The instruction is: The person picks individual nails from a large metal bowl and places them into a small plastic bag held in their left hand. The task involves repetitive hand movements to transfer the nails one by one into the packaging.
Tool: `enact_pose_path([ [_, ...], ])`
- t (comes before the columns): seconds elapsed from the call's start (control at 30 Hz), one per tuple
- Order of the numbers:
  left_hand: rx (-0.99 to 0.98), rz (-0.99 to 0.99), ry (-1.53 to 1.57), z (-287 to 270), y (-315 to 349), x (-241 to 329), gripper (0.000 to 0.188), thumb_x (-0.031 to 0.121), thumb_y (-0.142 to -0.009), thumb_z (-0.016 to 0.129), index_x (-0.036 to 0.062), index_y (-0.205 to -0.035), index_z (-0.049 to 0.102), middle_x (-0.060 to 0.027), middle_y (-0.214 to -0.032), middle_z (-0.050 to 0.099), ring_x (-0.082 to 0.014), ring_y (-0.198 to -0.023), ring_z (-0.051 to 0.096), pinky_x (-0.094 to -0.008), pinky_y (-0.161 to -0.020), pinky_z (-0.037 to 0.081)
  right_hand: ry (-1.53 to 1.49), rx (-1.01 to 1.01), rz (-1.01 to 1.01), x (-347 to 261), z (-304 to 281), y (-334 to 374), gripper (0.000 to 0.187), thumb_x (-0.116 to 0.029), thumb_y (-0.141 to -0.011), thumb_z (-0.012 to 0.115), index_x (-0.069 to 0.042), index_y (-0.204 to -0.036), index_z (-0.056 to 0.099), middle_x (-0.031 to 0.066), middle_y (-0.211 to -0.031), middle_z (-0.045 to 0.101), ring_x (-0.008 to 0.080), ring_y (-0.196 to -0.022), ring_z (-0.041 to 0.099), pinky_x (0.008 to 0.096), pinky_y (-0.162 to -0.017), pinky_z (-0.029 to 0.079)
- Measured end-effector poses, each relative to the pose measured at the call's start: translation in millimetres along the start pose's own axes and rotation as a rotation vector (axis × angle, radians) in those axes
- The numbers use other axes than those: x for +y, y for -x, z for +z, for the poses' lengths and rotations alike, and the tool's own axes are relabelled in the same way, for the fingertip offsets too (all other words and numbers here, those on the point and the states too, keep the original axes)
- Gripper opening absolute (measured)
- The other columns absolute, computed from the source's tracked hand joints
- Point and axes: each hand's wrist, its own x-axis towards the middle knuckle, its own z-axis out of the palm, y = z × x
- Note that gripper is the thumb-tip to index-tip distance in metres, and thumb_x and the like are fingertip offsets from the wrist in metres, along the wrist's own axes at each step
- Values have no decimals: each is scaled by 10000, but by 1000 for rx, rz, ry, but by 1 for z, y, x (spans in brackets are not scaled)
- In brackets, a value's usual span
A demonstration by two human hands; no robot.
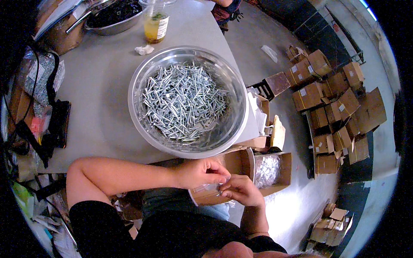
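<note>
My left hand [201, 173] reaches across just below the rim of a big shiny round bowl [144, 136], fingers pinched together. Facing it, my right hand [244, 191] is also pinched, and the two sets of fingertips meet. Between them shows a small clear plastic bag [210, 187], partly hidden by the fingers. A small silvery bit shows at the right fingertips, too small to name. Loose silver screws [185, 101] heap up in the bowl, on the grey table. Beneath my hands stands an open cardboard box [237, 165]; clear plastic bags [267, 170] fill its right part.
A plastic cup of yellow drink [155, 28] and crumpled tissue [144, 50] lie beyond the bowl. Farther back left is a metal pan [114, 29] with dark contents. Bagged hardware [41, 77] crowds the left edge. Stacked cartons [340, 109] stand right; another person [226, 10] is at the far end.
</note>
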Motion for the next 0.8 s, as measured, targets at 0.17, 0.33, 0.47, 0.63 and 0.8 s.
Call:
enact_pose_path([
  [0.17,43,112,-163,-4,1,-10,189,193,-840,714,34,-773,637,-80,-1007,630,-162,-899,577,-310,-801,458,-26,100,100,-5,-17,14,159,-134,-799,726,-2,-864,666,111,-829,693,244,-800,679,339,-701,526],
  [0.33,4,59,-205,-4,2,-8,298,211,-819,734,26,-694,537,-79,-875,625,-139,-761,572,-266,-681,450,59,342,-44,-18,-21,11,158,-116,-743,751,-22,-857,696,97,-778,687,242,-728,656,336,-629,516],
  [0.47,-41,-38,-324,-3,2,8,258,222,-812,741,25,-791,576,-55,-814,614,-132,-720,555,-279,-644,455,185,436,-57,-42,-12,-6,147,-69,-735,734,-44,-878,710,97,-777,665,254,-716,642,324,-625,508],
  [0.63,-6,40,-410,1,4,7,312,271,-784,763,12,-861,607,-65,-751,601,-140,-691,557,-312,-608,454,341,338,-23,-54,-7,-16,162,-72,-757,719,-54,-917,699,111,-816,659,288,-729,639,361,-640,521],
  [0.8,-49,114,-492,-4,4,-3,347,294,-753,781,5,-843,611,-90,-736,593,-169,-661,557,-330,-596,449,409,284,-16,-67,1,-21,202,-91,-768,719,-67,-965,680,120,-920,658,295,-804,649,361,-698,539],
])
